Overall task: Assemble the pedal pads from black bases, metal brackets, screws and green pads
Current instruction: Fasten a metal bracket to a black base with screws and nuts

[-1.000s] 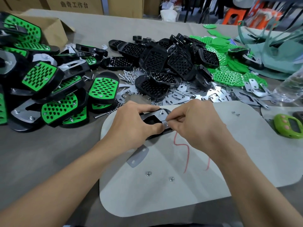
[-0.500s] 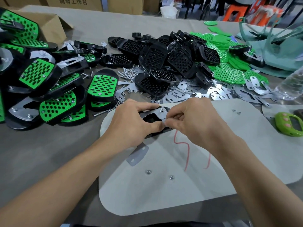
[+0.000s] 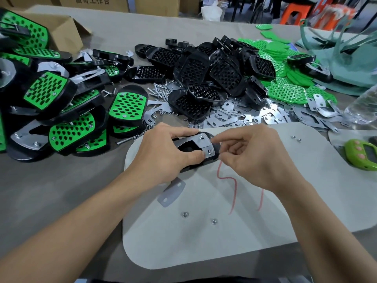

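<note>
Background carton (image 3: 91, 6) printed 曲奇工作台, bracket (image 3: 201, 142) on base (image 3: 188, 149)

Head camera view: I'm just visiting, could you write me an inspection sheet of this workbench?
Surface: grey table cover, pale mat with a red scribble.
Job's things: black base with metal bracket in hand; piles of bare bases, green pads, loose brackets, screws; finished pedal pads on the left.
Clutter: green handheld gadget, clear bottle, two nuts and a small plate on the mat.
Hands: left hand grips the black base; right hand has fingertips at the bracket's corner, grip unclear.
Cables: nothing seen.
Surroundings: cardboard boxes, orange stools.
</note>
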`<action>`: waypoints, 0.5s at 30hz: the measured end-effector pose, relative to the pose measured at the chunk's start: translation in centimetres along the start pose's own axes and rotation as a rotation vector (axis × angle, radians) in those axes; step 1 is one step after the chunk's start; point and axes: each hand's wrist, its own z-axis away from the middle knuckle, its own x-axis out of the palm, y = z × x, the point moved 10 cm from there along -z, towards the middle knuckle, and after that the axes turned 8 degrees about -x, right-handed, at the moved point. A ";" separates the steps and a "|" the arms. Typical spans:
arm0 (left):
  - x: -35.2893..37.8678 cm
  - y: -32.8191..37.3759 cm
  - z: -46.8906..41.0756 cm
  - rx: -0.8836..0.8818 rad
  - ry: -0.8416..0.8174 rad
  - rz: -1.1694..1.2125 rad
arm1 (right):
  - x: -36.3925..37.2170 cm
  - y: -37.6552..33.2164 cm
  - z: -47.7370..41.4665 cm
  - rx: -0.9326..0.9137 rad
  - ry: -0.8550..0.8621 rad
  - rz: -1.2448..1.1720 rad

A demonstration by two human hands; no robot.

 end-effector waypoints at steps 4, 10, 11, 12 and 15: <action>0.0 0.0 0.0 0.004 0.006 0.015 | 1.4 0.5 0.7 0.037 -0.077 -0.057; 0.0 -0.2 -0.1 0.009 0.014 0.012 | 0.2 0.9 1.1 0.035 0.035 -0.096; -0.1 -0.1 -0.1 0.011 0.018 0.019 | 0.9 0.8 1.2 0.042 0.002 -0.135; -0.1 -0.1 -0.1 0.013 0.022 0.022 | 1.6 0.8 1.3 0.051 -0.037 -0.159; -0.1 -0.1 -0.1 0.015 0.022 0.024 | 1.1 1.7 1.6 0.079 0.015 -0.166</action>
